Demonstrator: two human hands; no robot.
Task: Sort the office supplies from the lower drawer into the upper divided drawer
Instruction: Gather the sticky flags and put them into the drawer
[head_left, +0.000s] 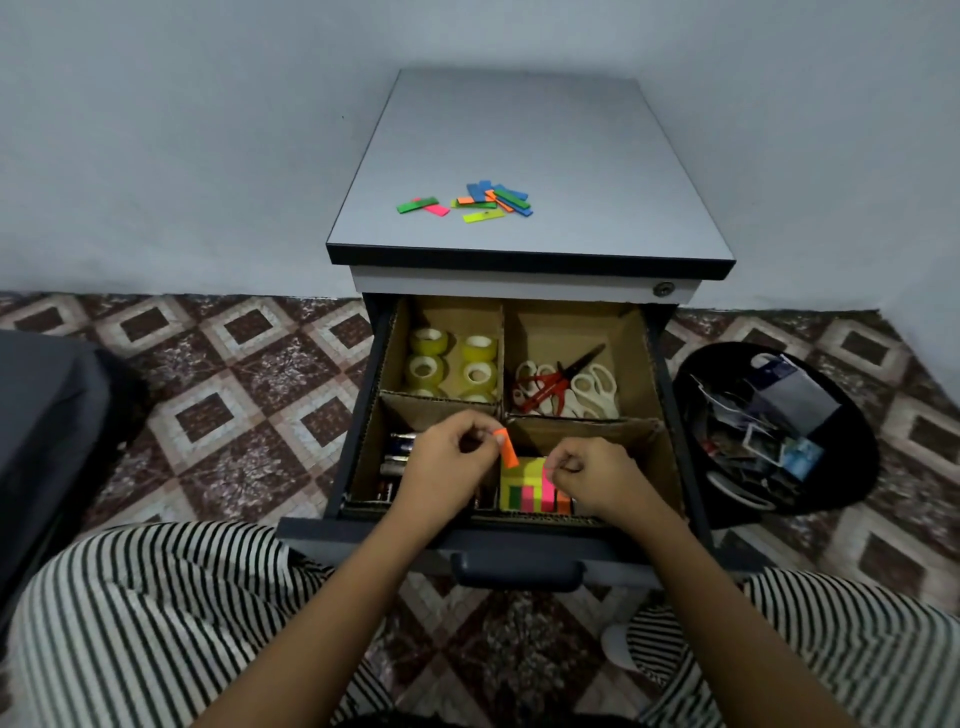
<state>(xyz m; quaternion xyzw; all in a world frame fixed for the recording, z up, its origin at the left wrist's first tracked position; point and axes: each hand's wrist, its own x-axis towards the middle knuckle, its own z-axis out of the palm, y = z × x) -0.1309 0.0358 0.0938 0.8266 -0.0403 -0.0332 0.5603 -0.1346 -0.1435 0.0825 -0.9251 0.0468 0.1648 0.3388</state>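
The left hand (451, 460) pinches an orange flag (509, 453); at its 3 o'clock the right hand (595, 480) curls on the sticky pad (523, 480), grip unclear.

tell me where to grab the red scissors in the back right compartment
The red scissors lie flat, blades pointing far right, handles tangled among the white scissors. So probably pinch the closed black blades near the pivot, coming from above.

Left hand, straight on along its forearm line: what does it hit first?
Probably the cardboard divider just beyond the left hand, which pinches an orange flag. Height is unclear: if it clears the edge, the scissors come next.
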